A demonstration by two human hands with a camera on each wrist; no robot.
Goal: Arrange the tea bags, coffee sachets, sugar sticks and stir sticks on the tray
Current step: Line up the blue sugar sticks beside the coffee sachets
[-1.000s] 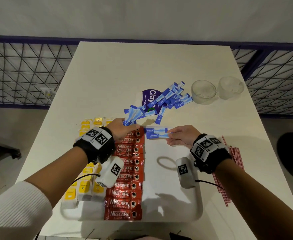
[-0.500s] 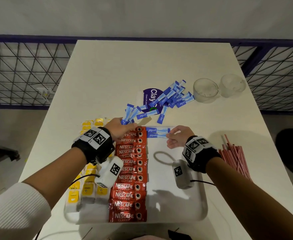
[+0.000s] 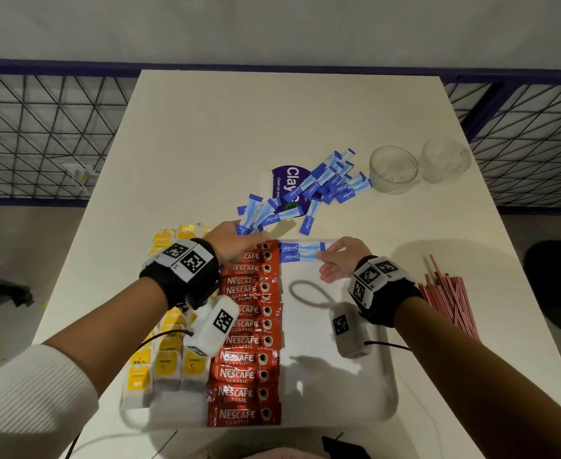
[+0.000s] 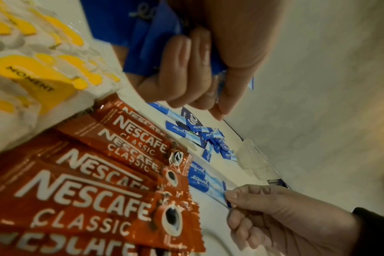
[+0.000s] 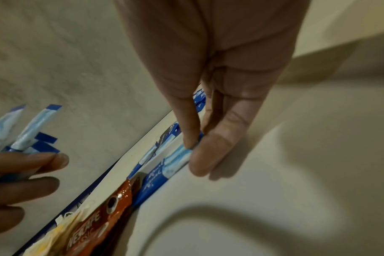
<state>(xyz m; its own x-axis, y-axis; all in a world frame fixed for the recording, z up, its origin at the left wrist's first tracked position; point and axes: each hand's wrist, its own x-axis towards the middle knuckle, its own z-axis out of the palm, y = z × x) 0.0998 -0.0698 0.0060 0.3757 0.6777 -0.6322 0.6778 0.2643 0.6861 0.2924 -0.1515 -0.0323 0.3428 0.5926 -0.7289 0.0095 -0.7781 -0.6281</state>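
On tray point(image 3: 390, 405): two sugar sticks point(image 3: 300, 252), right hand point(image 3: 340, 260) pinching one.

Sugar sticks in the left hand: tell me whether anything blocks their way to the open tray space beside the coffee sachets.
Nothing visible does. The left hand holds the sugar sticks just beyond the tray; below the two laid sticks, which the right hand touches, that space lies bare.

L wrist cam point(image 3: 211, 326) hides some tea bags point(image 3: 168, 362); tray point(image 3: 385, 405) near edge blurred.

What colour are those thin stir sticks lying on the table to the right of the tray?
The stir sticks are red with fine white stripes; the head view shows them best.
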